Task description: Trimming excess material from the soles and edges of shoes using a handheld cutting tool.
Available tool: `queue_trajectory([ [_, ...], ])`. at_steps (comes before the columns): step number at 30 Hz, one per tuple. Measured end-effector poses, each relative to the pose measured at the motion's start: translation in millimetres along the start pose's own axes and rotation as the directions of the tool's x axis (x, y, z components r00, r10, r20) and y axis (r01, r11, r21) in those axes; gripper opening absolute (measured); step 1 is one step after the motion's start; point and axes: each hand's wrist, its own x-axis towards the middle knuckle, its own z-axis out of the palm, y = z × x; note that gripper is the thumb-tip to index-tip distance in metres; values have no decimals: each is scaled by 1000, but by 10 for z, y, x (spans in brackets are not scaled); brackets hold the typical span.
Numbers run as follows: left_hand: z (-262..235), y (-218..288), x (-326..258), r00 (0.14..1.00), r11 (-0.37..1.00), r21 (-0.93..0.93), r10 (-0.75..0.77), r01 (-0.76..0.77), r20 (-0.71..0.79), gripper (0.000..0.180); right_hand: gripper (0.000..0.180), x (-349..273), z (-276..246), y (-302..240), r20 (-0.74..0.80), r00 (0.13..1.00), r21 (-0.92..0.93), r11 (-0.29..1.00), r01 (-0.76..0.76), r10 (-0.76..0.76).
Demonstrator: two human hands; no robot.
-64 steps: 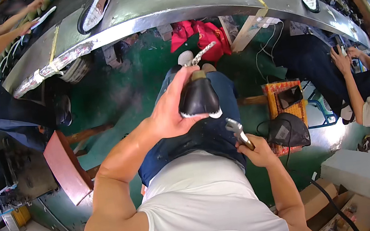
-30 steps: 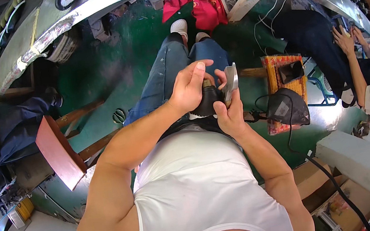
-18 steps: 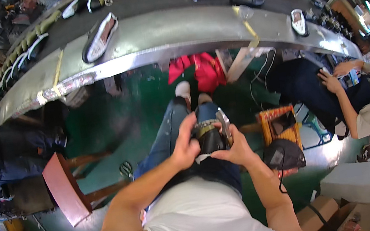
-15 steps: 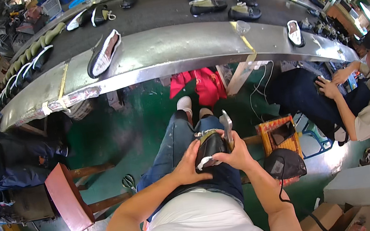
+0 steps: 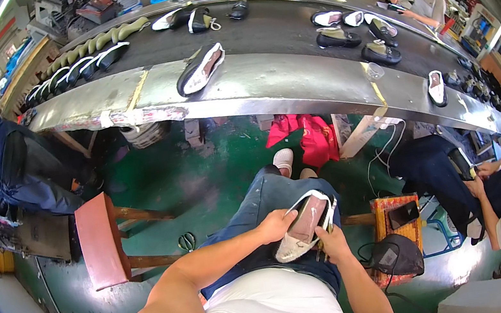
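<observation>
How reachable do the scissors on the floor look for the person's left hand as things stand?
Probably not immediately: the left hand is holding the shoe, and the scissors lie low on the floor. Nothing seems to cover them, so freeing that hand and bending down would likely suffice.

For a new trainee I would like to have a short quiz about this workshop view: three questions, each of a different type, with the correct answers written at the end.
1. Multiple choice. What does the person's left hand hold?
A) a blue basket
B) a half-made shoe
C) a stool

2. True or false. A pair of scissors lies on the green floor.

3. Short answer. Which colour is the fabric below the metal-edged bench?

Key:
1. B
2. True
3. Red
</observation>
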Motion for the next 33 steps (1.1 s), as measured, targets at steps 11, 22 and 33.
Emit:
queue_trajectory([
  [11, -95, -65, -216, 852, 796, -542, 64, 270, 519, 81, 13, -214, -510, 30, 64, 993, -179, 977, 113, -103],
  [22, 147, -352, -408, 953, 989, -145, 75, -34, 292, 98, 23, -661, -415, -497, 496, 837, -769, 331, 547, -232],
  [33, 544, -201, -198, 898, 818, -507, -405, 270, -175, 58, 19, -529, -166, -480, 470, 883, -867, 180, 465, -15],
])
